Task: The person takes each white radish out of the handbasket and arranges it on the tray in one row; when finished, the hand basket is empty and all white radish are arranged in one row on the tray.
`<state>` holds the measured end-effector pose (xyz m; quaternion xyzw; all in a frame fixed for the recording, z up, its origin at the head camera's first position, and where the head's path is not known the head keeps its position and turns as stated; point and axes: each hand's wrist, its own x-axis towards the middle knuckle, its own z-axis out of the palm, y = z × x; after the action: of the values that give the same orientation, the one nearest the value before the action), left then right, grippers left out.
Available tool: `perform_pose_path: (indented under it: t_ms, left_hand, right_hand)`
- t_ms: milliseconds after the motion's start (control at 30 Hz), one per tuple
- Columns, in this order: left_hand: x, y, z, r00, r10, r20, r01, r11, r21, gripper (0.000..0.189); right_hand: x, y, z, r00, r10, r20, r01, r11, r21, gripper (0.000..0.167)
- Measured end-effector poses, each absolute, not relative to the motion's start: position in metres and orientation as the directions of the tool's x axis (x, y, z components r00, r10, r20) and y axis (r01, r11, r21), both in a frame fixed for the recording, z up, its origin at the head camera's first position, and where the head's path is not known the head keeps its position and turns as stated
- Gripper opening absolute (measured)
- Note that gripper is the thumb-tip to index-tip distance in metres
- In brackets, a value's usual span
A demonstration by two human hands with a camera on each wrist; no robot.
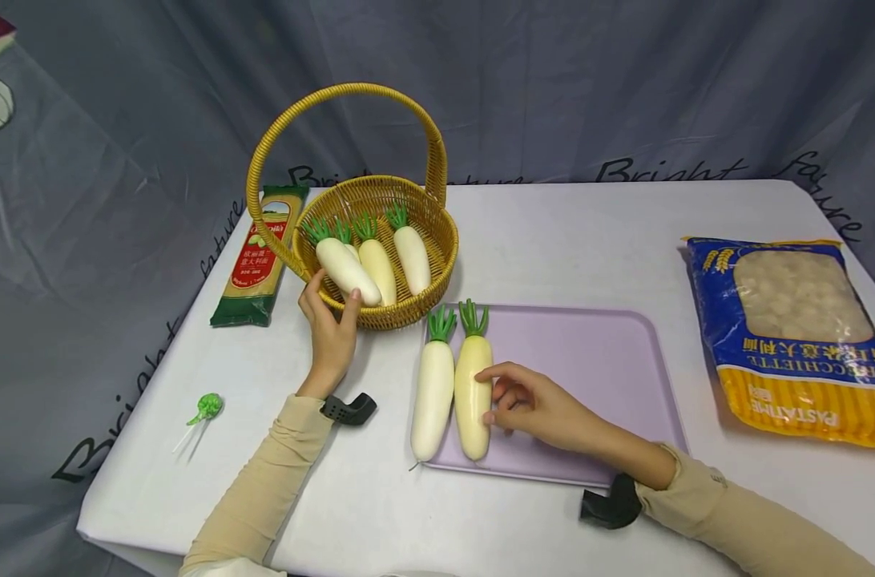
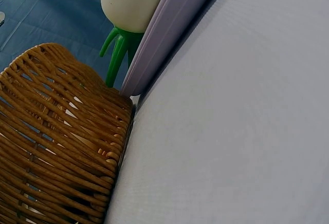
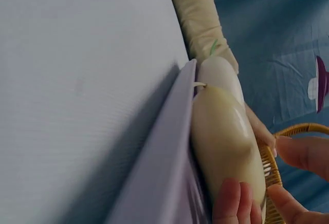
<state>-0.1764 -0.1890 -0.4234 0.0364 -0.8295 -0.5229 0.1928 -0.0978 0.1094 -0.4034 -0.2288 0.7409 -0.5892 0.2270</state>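
My left hand (image 1: 331,330) is at the front left rim of a yellow wicker basket (image 1: 409,314), thumb and fingers spread and fingertips right at a white toy radish (image 1: 344,268). That radish leans over other toy radishes inside. My right hand (image 1: 534,401) is beside a pale yellow radish (image 1: 473,401) on a lilac tray (image 1: 589,344), its index fingertip and thumb at the radish's right side. A white radish (image 1: 433,401) lies just left of it. In the right wrist view, spread fingers (image 3: 229,201) show in front of the yellow radish (image 3: 223,136).
Left of the basket lies a green and red pasta packet (image 1: 253,264). A green-wrapped lollipop (image 1: 208,406) is at the front left. A large blue and yellow pasta bag (image 1: 798,344) lies right of the tray. The tall basket handle (image 1: 351,88) arches over the basket.
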Motion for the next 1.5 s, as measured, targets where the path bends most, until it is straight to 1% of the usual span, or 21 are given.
perform_pose_path:
  t_ms: [133,300,567,800,933,1100,1233,1367,1500]
  left_hand:
    - [-0.176,-0.191,-0.423,-0.921,-0.267,0.284,0.141,0.45,0.882,0.06]
    - [-0.175,-0.191,-0.423,-0.921,-0.269,0.283,0.14,0.449,0.882,0.06]
    - [-0.175,-0.191,-0.423,-0.921,-0.269,0.282,0.14,0.447,0.883,0.062]
    - [-0.176,-0.189,-0.425,-0.922,-0.264,0.282,0.14,0.452,0.881,0.063]
    - [-0.177,-0.188,-0.424,-0.921,-0.265,0.285,0.144,0.449,0.882,0.063]
    - [-0.177,-0.189,-0.423,-0.918,-0.273,0.287,0.138,0.46,0.877,0.062]
    - [-0.178,-0.189,-0.423,-0.916,-0.276,0.29,0.135,0.47,0.873,0.061]
    - [-0.177,-0.189,-0.423,-0.92,-0.271,0.284,0.131,0.471,0.872,0.061]
    - [-0.177,-0.189,-0.423,-0.923,-0.269,0.275,0.123,0.472,0.873,0.06]
  right_hand:
    - [-0.105,0.103,-0.395,-0.806,-0.586,-0.086,-0.045,0.206,-0.978,0.044]
    - [-0.122,0.093,-0.383,-0.811,-0.578,-0.094,-0.004,0.165,-0.986,0.041]
    - [-0.166,0.069,-0.361,-0.796,-0.582,-0.164,0.171,0.044,-0.984,0.041]
    - [-0.201,0.038,-0.348,-0.798,-0.589,-0.128,0.211,-0.074,-0.975,0.043]
    - [-0.217,0.02,-0.344,-0.795,-0.597,-0.109,0.215,-0.109,-0.971,0.046]
    - [-0.236,0.001,-0.342,-0.806,-0.581,-0.113,0.224,-0.122,-0.967,0.048]
    - [-0.246,-0.011,-0.342,-0.803,-0.583,-0.124,0.226,-0.106,-0.968,0.048]
    - [-0.253,-0.02,-0.345,-0.806,-0.573,-0.151,0.229,-0.067,-0.971,0.048]
    - [-0.258,-0.031,-0.347,-0.813,-0.555,-0.174,0.218,-0.015,-0.976,0.052]
